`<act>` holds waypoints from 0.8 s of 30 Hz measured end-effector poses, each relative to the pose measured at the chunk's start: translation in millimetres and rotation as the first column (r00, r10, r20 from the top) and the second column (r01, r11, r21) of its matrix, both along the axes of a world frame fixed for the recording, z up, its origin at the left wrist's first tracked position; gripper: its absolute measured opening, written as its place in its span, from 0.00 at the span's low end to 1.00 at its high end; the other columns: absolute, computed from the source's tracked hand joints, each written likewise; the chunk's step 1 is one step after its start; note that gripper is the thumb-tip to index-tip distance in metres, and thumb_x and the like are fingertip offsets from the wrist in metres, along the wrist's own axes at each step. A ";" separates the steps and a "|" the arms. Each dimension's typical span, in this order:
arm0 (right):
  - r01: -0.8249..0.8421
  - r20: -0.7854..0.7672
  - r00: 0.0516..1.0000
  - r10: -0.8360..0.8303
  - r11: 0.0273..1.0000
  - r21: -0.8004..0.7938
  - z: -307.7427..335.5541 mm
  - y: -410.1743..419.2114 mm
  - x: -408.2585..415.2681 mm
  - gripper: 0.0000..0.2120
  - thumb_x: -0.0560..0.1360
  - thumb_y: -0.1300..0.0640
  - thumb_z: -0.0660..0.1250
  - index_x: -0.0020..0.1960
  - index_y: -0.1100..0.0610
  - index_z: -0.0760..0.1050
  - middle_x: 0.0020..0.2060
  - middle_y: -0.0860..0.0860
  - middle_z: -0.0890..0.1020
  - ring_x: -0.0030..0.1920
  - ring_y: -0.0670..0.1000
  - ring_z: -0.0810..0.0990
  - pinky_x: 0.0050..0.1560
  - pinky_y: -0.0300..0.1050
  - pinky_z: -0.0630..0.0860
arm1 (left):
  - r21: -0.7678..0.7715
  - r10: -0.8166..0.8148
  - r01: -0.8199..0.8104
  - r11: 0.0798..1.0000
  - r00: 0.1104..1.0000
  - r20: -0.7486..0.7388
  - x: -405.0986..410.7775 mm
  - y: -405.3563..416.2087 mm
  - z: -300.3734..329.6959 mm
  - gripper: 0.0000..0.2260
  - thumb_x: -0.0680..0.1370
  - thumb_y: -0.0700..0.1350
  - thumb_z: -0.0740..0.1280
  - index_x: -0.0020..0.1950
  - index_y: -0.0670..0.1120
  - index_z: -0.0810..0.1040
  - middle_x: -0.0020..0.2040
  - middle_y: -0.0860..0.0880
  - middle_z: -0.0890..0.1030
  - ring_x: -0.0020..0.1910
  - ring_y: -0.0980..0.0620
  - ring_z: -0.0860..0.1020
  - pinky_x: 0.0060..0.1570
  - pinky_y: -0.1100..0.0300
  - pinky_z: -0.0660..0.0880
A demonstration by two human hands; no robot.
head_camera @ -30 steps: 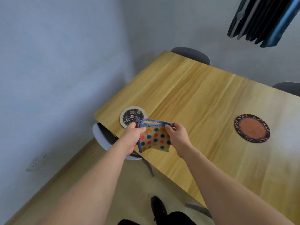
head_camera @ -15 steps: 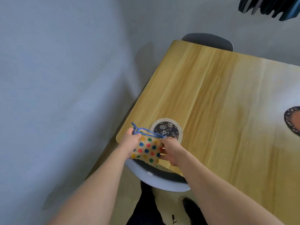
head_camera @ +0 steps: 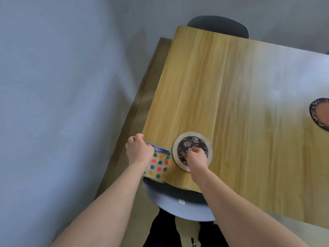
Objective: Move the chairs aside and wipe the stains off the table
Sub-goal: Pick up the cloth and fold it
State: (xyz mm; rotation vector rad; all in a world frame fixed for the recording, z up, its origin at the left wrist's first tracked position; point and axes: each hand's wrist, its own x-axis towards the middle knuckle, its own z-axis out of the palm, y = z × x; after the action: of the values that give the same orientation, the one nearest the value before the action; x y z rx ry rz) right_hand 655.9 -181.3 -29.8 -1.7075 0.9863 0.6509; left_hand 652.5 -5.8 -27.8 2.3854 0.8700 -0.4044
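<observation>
My left hand (head_camera: 138, 150) grips a tan cloth (head_camera: 158, 166) with coloured dots and a blue edge, holding it at the near left corner of the wooden table (head_camera: 231, 95). My right hand (head_camera: 195, 157) is down on a round floral coaster (head_camera: 188, 143), its bent fingers closed on the coaster's near part. A grey-blue chair (head_camera: 178, 205) is tucked under the table's near end, directly below both hands. No stain shows on the wood.
A second dark chair (head_camera: 219, 26) stands at the table's far end. Another round coaster (head_camera: 320, 114) with a brown centre lies at the right edge of view. A pale wall (head_camera: 62, 104) runs close along the left, with a narrow strip of floor (head_camera: 142, 97) beside the table.
My right hand let go of the cloth and moved right onto the floral coaster. My left hand keeps the cloth alone. The view has shifted over the table's end.
</observation>
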 end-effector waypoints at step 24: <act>0.191 0.132 0.966 -0.224 0.956 0.222 -6.4 -308.5 179.3 0.17 0.69 0.64 0.64 0.57 0.56 0.73 0.47 0.53 0.82 0.50 0.55 0.81 0.53 0.54 0.80 | -0.329 0.033 0.005 0.944 0.993 0.110 225.6 -327.2 -8.5 0.07 0.76 0.40 0.59 0.49 0.46 0.75 0.45 0.48 0.80 0.40 0.47 0.76 0.37 0.56 0.71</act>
State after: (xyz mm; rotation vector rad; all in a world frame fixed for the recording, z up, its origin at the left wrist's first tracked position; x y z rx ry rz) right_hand 835.2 -489.8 -36.1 -1.4251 0.9377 0.4577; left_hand 878.1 -333.0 -36.3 2.0710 0.7058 -0.3717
